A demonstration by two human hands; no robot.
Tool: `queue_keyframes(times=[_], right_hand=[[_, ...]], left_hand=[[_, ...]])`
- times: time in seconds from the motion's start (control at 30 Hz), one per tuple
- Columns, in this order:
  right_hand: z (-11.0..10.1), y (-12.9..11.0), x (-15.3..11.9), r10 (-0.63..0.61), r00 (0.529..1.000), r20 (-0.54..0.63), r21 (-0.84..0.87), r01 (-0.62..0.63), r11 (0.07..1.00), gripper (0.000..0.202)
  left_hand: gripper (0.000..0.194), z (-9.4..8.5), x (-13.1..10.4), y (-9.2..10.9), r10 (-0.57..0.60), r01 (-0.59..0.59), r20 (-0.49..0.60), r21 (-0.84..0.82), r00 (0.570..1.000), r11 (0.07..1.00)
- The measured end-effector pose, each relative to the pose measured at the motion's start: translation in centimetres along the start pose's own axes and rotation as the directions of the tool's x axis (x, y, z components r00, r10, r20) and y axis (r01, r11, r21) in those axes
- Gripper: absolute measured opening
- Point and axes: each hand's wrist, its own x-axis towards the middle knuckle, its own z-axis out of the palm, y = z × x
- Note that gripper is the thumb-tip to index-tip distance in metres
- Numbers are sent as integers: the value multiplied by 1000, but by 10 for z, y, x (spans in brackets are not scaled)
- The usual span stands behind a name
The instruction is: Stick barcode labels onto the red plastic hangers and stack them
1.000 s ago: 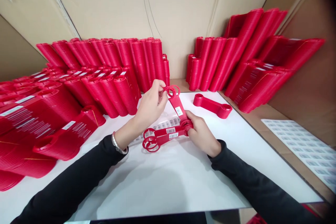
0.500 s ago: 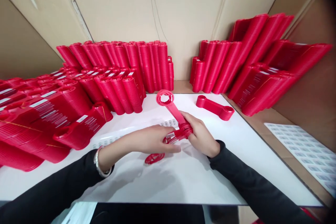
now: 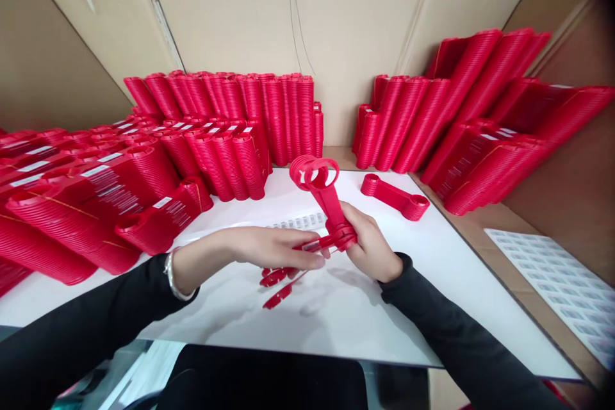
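My right hand (image 3: 369, 243) is closed round a few red ring-ended plastic strips (image 3: 329, 204); their upper rings fan apart toward the back of the table. My left hand (image 3: 269, 246) is closed on more red strips (image 3: 277, 297), whose ends stick out below its fingers. Between the two hands the strips meet and overlap, so I cannot tell exactly how many each hand holds. A sheet of barcode labels (image 3: 310, 221) lies on the table behind my left hand. Right of my right hand lies a short stack of the same strips (image 3: 394, 197).
Tall red stacks of strips, many with white labels, line the left (image 3: 158, 218) and back right (image 3: 408, 122) of the white table (image 3: 384, 320). A label sheet (image 3: 557, 295) lies on the cardboard at right. Cardboard walls (image 3: 240, 25) enclose the space.
The strips in my right hand have spread, so several rings now show apart. At my left hand the lower strip ends have separated and swung outward. The view has shifted slightly.
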Motion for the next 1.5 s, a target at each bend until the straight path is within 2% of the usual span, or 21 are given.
queue_keyframes(times=[0.1, 0.2, 0.33, 0.47, 0.53, 0.6, 0.7, 0.77, 0.9, 0.97, 1.03, 1.13, 1.23, 1.3, 1.37, 1.43, 1.5], right_hand=[[1, -1, -1, -16, 1000, 6, 52, 16, 999, 65], [3, -1, -2, -16, 1000, 24, 91, 14, 996, 65], [4, -2, -2, 11, 1000, 23, 99, -13, 995, 62], [4, 0, -2, -3, 999, 38, 24, 2, 1000, 65], [4, 1, -1, 11, 998, 66, -16, -10, 1000, 70], [5, 2, -1, 44, 996, 81, -48, -40, 998, 74], [7, 3, -1, 79, 993, 87, -79, -72, 994, 74], [8, 3, -1, 84, 992, 98, -101, -74, 992, 75], [8, 4, -3, 81, 992, 101, -122, -68, 990, 77], [9, 4, -3, 68, 992, 108, -116, -55, 992, 77], [10, 4, -3, 58, 992, 116, -110, -45, 993, 78], [11, 6, -2, 69, 993, 97, -101, -59, 993, 77], [12, 8, -1, 96, 994, 60, -67, -92, 993, 75], [13, 9, 0, 128, 992, 21, -30, -127, 991, 73], [15, 9, 1, 165, 986, -2, 9, -165, 986, 71], [17, 8, 1, 189, 982, 16, 41, -190, 981, 71], [16, 8, 2, 204, 978, 36, 64, -206, 976, 69]], left_hand=[[34, -8, -5, -2, 16, -5, 89, -122, 996, 992], [32, -11, -8, -8, 50, -42, 77, -96, 996, 995], [32, -4, -10, -9, 33, -27, 51, -121, 998, 992], [22, 8, -9, -5, 13, -16, 43, 82, 999, 996], [15, 14, -7, -5, -28, 27, 2, 186, 1000, 982], [17, 21, -5, -6, -52, 77, -94, 288, 994, 955], [34, 30, 0, -9, 53, 123, -328, 493, 943, 861], [41, 35, 5, -11, 114, 193, -409, 635, 905, 748], [37, 43, 13, -9, 92, 316, -405, 819, 910, 479], [35, 44, 14, -9, 111, 311, -382, 863, 918, 399], [34, 43, 15, -10, 142, 300, -372, 879, 917, 371], [37, 40, 15, -16, 146, 314, -405, 851, 903, 422], [38, 38, 11, -24, 154, 291, -438, 781, 885, 553], [35, 42, 5, -29, 186, 252, -465, 725, 866, 641], [33, 48, -4, -33, 171, 242, -498, 658, 850, 713], [34, 53, -15, -37, 139, 216, -493, 595, 859, 774], [37, 52, -26, -41, 162, 147, -472, 552, 866, 821]])
